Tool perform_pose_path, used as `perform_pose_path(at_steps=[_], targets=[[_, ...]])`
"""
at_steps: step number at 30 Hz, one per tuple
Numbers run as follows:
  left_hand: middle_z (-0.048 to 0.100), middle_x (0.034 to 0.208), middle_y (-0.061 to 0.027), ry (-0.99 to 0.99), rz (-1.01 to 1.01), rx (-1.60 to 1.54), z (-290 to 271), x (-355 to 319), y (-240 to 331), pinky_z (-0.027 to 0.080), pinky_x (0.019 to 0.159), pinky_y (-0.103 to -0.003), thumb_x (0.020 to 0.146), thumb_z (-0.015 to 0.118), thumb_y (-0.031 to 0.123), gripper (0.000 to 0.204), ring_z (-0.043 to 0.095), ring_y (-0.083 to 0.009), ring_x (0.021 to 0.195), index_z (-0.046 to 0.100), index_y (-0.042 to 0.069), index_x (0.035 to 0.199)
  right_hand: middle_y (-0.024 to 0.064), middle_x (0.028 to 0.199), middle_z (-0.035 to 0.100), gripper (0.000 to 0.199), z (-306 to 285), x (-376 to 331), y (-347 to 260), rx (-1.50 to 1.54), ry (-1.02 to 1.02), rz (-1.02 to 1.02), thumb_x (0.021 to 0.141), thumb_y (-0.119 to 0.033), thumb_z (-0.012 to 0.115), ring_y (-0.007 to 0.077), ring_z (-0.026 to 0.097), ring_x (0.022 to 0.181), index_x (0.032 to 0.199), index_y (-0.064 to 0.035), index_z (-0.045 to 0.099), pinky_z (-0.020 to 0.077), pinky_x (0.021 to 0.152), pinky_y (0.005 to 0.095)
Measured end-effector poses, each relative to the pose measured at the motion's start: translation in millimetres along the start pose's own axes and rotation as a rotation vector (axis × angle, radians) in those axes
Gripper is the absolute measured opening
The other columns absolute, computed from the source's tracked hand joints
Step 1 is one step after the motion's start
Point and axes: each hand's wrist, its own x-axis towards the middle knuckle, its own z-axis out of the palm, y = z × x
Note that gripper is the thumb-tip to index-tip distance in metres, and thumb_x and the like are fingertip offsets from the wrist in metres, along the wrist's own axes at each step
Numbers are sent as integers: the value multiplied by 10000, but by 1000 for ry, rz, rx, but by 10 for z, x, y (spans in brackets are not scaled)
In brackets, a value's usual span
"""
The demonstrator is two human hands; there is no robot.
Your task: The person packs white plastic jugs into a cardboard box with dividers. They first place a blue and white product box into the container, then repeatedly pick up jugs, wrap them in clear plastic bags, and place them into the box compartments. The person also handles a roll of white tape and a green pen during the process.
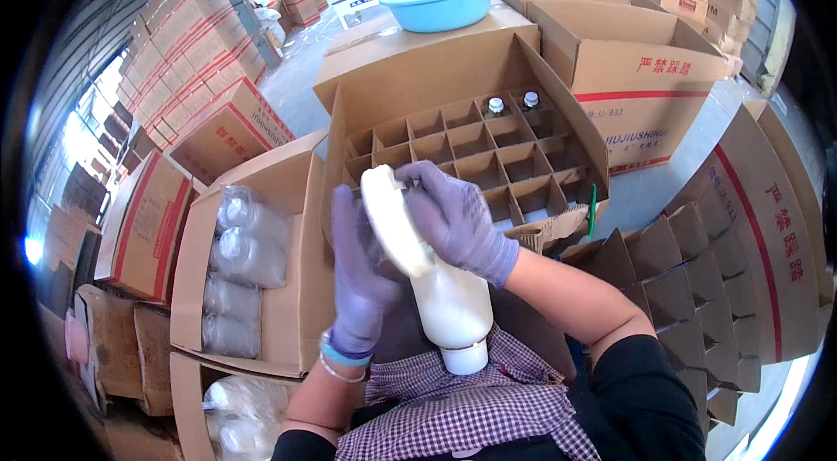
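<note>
Directly below the divided carton [471, 147], a white bottle [449, 295] is held cap-down over the lap. Left hand [359, 273] clasps its side; right hand [453, 217] closes over its flat base, apparently pressing. Two capped bottles [513, 103] occupy the carton's far cells.

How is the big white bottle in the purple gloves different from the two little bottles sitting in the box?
The large white plastic bottle is held bottom-up, cap toward the person, by the left hand and right hand; the two small bottles with pale caps stand upright in the divided cardboard box. It looks far bigger than they do. It is out of the box; they sit in back compartments.
</note>
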Motion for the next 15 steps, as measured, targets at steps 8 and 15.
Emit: perform_pose_path(at_steps=[8,15], targets=[[184,1598,-346,-116,700,725,145,262,-359,249,1190,-553,742,820,169,995,195,-567,1466,263,23,1554,189,932,660,369,66,162,518,-224,88,-271,865,-223,684,407,665,792,1150,-39,539,547,714,477],[388,1545,-160,-124,-226,-486,163,-101,-159,348,1172,-454,919,704,474,895,404,-309,1425,259,44,1566,133,880,637,339,-28,71,119,-315,83,-439,834,-334,666,341,656,738,1061,-90,606,513,637,445]])
